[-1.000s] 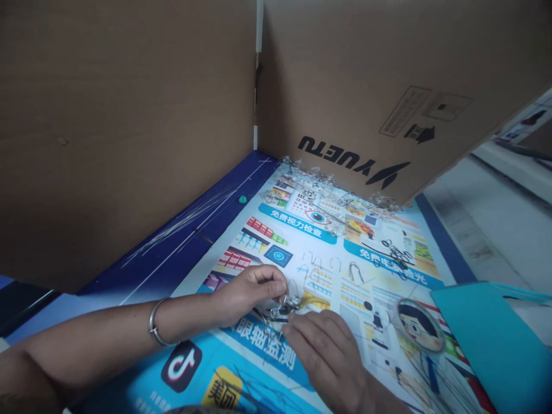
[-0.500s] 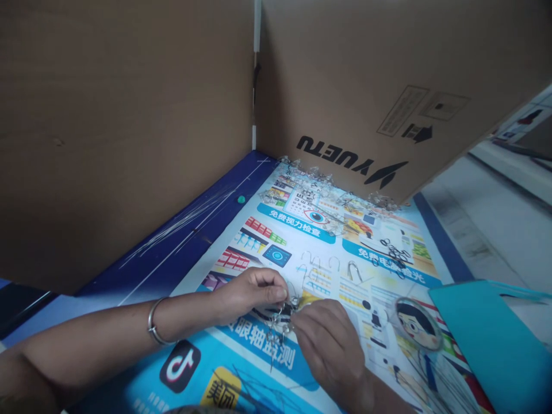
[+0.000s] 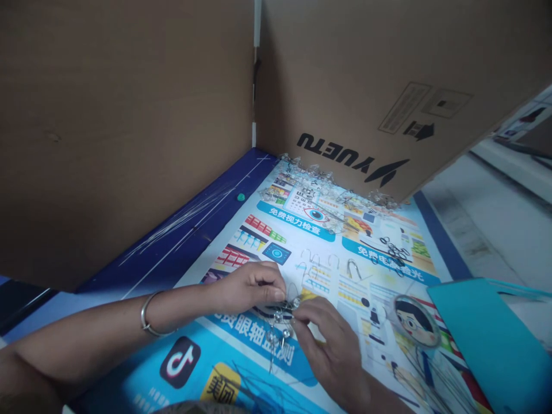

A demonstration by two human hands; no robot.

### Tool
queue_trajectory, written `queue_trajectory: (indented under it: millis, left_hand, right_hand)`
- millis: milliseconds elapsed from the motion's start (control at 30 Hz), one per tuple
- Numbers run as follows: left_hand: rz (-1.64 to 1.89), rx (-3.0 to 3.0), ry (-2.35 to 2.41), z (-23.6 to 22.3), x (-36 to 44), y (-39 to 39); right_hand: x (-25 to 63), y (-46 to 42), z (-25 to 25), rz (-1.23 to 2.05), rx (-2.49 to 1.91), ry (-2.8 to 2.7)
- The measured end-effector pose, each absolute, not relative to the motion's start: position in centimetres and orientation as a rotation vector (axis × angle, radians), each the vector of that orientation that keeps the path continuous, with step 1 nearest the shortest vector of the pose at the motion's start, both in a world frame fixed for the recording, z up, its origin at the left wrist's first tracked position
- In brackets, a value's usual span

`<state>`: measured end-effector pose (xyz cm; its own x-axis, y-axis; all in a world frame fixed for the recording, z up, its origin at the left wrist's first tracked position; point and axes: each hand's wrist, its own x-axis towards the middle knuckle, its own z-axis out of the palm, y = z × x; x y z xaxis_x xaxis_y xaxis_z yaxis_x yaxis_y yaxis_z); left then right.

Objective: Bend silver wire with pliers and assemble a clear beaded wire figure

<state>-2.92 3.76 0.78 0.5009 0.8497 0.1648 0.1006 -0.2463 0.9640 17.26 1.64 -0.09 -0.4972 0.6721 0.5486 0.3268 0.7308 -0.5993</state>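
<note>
Over poster [image 3: 215, 345], beaded wire [image 3: 278, 316] between 2 hands [image 3: 250, 287] [image 3: 331, 344].

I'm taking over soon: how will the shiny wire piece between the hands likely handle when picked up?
The wire piece is probably light, since its strands look thin. It may hold its shape but bend if squeezed, judging by its curved, metallic-looking wire. Its thin ends, jutting toward the person, could snag.

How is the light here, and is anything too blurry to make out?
Head view: dim, the left cardboard panel darkest near its bottom; head view: the beaded wirework between left hand and right hand is soft, its strands hard to separate.
</note>
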Motion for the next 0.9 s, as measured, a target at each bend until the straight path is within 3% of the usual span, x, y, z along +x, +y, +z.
queue_trajectory:
  millis: [333, 900]
  left_hand:
    - [0.815, 2.113, 0.827, 1.67, -3.27, 3.31]
    - [0.806, 2.156, 0.87, 1.03, -2.98, 2.87]
  right_hand:
    - [17.15, 1.54, -0.19, 0.806, -0.877, -2.025]
    - [16.43, 0.92, 0.51, 0.814, -1.025, -2.041]
